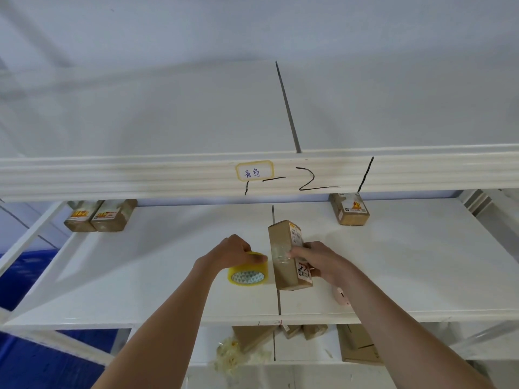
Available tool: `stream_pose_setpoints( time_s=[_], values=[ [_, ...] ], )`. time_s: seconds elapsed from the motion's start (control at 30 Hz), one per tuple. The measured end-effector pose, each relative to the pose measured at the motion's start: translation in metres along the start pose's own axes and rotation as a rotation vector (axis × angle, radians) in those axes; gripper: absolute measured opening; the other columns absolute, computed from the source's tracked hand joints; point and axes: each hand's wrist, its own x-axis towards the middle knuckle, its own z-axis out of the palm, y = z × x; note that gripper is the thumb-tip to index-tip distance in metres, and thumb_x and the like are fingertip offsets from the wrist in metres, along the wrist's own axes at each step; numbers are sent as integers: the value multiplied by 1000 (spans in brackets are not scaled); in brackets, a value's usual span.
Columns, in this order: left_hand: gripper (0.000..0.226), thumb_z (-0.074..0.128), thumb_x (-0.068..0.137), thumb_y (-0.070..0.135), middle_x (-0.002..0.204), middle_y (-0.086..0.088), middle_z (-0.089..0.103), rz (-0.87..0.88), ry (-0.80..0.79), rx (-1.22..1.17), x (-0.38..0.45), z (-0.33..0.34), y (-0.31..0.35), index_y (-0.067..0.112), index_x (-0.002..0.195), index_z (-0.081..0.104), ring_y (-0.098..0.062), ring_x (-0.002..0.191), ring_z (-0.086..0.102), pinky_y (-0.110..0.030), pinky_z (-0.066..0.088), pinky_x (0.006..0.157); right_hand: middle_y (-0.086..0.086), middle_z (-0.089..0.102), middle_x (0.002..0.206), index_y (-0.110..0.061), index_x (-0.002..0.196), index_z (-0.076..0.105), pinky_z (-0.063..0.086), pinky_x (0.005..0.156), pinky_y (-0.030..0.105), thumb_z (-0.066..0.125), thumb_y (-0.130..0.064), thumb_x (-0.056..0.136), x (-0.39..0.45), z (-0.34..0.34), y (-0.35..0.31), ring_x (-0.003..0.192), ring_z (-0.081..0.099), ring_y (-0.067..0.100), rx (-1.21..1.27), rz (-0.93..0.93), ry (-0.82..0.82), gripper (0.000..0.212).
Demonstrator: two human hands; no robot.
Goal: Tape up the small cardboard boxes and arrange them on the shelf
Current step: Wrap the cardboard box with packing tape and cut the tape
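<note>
A small brown cardboard box (283, 273) stands on edge on the white middle shelf (140, 276), with clear tape across its side. My right hand (314, 262) grips the box from the right, thumb on the taped face. Just left of the box lies a yellow roll of tape (247, 272), and my left hand (233, 251) holds it from above, fingers curled over its rim. The roll almost touches the box.
Two small boxes (98, 217) sit at the shelf's back left and one box (349, 210) at the back right. The upper shelf beam (140, 175) carries a label and handwritten marks. More boxes (359, 346) and crumpled tape (227, 352) lie on the lower shelf. A pink object (341, 297) lies under my right forearm.
</note>
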Motion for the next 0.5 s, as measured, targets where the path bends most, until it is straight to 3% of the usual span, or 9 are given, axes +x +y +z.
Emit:
stream_pose_setpoints(
  time_s=[0.17, 0.3, 0.4, 0.5],
  values=[
    [48, 71, 74, 73, 70, 5, 63, 26, -51, -64, 1, 3, 10, 26, 65, 67, -12, 67, 60, -23, 41, 57, 9, 71, 98, -10, 118, 67, 56, 71, 29, 72, -33, 77, -3, 7, 6, 86, 69, 20, 198, 7, -69, 47],
    [45, 72, 75, 69, 77, 2, 66, 72, -57, -122, 2, 0, 20, 25, 72, 72, -16, 75, 64, -25, 46, 61, 10, 73, 106, -12, 129, 63, 56, 89, 39, 69, -32, 82, -1, 13, 14, 98, 69, 25, 493, 28, -169, 52],
    [40, 71, 81, 65, 80, 3, 67, 69, -76, -77, 3, 1, 20, 25, 80, 74, -15, 78, 65, -23, 46, 62, 10, 73, 121, -15, 132, 62, 58, 90, 40, 74, -41, 89, -3, 18, 9, 110, 71, 26, 444, 17, -199, 51],
    [41, 72, 82, 62, 83, 3, 68, 89, -75, -62, 4, 5, 21, 22, 90, 77, -17, 82, 67, -23, 47, 64, 9, 75, 116, -16, 130, 61, 60, 86, 39, 79, -41, 85, -5, 24, 4, 108, 72, 26, 328, 26, -155, 54]
  ],
)
